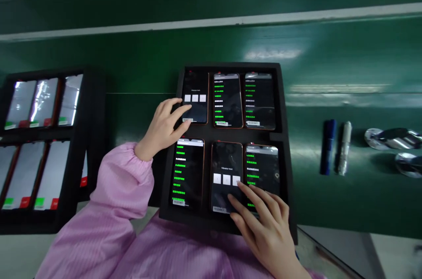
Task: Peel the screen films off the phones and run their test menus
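A black foam tray (231, 135) holds several lit smartphones in two rows. My left hand (164, 125) is open over the upper left smartphone (195, 110), which shows "Vibrator test" above three white squares. My right hand (265, 222) is open, fingers spread, with a fingertip at the right white square of the lower middle smartphone (223, 197). That phone shows the same "Vibrator test" screen. Part of the lower right smartphone (263, 164) is hidden under my right hand. Green and white text lists fill the upper middle smartphone (227, 101), upper right smartphone (260, 101) and lower left smartphone (187, 173).
A second black tray (75, 147) at the left holds several phones with pale screens and green and red marks. On the green bench (362, 59), a blue marker (328, 147) and a silver marker (344, 149) lie right of the middle tray, beside shiny metal objects (392, 138).
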Available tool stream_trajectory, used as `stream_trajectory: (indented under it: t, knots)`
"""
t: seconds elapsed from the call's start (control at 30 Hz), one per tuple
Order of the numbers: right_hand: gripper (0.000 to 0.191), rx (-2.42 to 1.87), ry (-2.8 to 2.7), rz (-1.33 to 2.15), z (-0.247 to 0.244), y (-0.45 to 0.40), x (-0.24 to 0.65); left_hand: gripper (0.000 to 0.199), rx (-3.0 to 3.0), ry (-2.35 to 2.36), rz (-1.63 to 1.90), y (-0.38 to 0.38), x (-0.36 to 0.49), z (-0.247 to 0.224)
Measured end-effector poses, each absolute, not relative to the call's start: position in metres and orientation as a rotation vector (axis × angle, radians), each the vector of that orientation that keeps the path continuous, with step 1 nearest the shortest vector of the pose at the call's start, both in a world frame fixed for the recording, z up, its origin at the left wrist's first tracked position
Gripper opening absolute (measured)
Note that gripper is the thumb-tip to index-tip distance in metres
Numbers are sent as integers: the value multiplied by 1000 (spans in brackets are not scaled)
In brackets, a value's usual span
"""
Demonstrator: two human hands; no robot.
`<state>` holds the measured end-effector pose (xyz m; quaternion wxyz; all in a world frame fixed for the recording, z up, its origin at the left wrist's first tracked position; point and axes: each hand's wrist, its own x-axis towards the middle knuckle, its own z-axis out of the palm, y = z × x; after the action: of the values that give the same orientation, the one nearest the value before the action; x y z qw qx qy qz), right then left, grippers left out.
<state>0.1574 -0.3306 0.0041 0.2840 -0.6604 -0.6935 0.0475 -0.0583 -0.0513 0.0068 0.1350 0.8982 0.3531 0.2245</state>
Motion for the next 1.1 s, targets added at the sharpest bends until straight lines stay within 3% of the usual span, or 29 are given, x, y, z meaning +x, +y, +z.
stream_trajectory:
  t: [0.43, 0.6, 0.87, 1.1]
  knots:
    - [26, -1794, -1943, 36, 19, -304, 192, 37, 2628, 1009, 594, -53, -58, 5]
    - [32, -1886, -1926, -89, 22, -232, 250, 36, 2637, 1008, 612, -53, -58, 4]
    - [43, -2065, -1693, 90, -2, -111, 308, 35, 2651, 1011, 605, -52, -59, 1]
    - [44, -1934, -1752, 23, 11, -126, 300, 37, 2635, 1034, 601, -53, -59, 0]
